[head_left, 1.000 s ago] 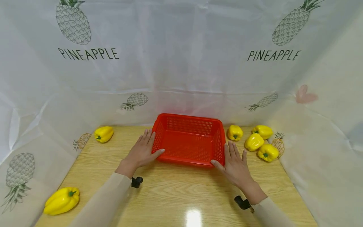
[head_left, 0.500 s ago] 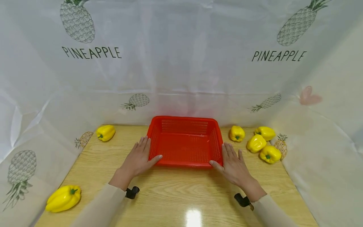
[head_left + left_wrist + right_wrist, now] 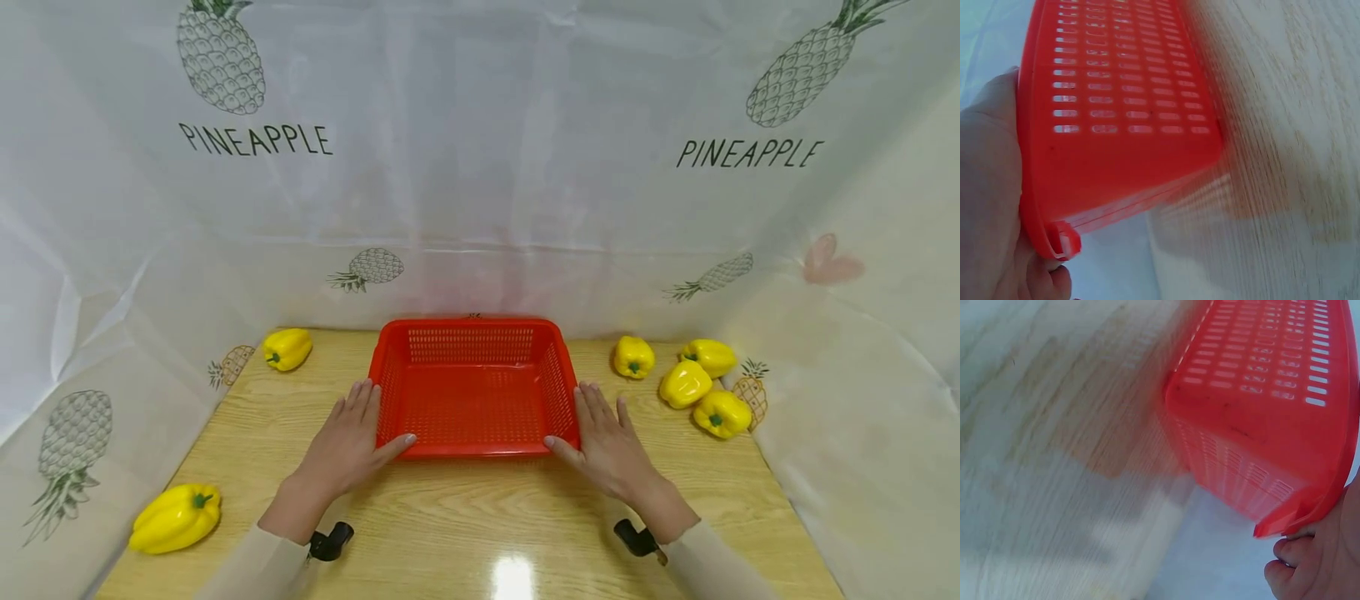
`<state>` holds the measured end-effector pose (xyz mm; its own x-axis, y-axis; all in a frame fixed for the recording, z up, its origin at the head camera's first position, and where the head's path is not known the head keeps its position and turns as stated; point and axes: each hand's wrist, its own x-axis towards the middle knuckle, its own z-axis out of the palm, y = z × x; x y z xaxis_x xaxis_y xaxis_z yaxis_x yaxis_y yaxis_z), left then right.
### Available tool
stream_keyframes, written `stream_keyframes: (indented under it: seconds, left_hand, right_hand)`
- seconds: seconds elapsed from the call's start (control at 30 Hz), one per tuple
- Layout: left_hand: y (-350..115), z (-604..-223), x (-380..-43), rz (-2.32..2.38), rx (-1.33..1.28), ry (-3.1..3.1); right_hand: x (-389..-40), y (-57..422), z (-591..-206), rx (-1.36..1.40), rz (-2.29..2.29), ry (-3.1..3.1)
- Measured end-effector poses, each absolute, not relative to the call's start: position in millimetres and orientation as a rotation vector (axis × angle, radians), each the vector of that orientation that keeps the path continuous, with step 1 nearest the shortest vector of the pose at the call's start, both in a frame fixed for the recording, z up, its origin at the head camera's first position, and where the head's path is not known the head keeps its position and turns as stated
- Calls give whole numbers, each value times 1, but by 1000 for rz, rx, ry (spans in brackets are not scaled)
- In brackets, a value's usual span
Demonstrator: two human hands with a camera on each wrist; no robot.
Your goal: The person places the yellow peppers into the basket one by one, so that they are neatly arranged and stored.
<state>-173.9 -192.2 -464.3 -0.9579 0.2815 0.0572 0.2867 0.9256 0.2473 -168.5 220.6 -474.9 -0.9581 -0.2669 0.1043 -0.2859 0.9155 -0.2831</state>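
Comprises wood-grain table [image 3: 450, 517] within pineapple-print sheeting [image 3: 480, 167], one red basket [image 3: 465, 408], six yellow peppers [image 3: 176, 518], two hands [image 3: 341, 450] [image 3: 611, 450] straight-fingered against basket.

The counter [image 3: 465, 517] has a pale wood-grain top, with a bright patch of glare [image 3: 513, 575] at the bottom of the head view. On its left side, one yellow pepper [image 3: 287, 348] lies near the back corner and a second pepper [image 3: 176, 518] lies nearer the front. On the right, a single pepper [image 3: 633, 357] sits near a cluster of three peppers [image 3: 686, 383]. A white sheet [image 3: 480, 183] rises behind and on both sides, printed with pineapples [image 3: 221, 67], dark PINEAPPLE lettering [image 3: 255, 140] and a pink shape [image 3: 832, 262].
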Motion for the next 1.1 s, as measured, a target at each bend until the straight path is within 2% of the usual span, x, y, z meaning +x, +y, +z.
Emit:
stream_keyframes:
  seconds: [0.6, 1.1]
  left_hand:
    - [-206, -463, -163, -389, -465, -3057]
    - [-209, -465, -158, -431, -463, -3051]
  right_hand:
    - [-142, 209, -477, 412, 412, -2966]
    - [-136, 208, -478, 430, 389, -2934]
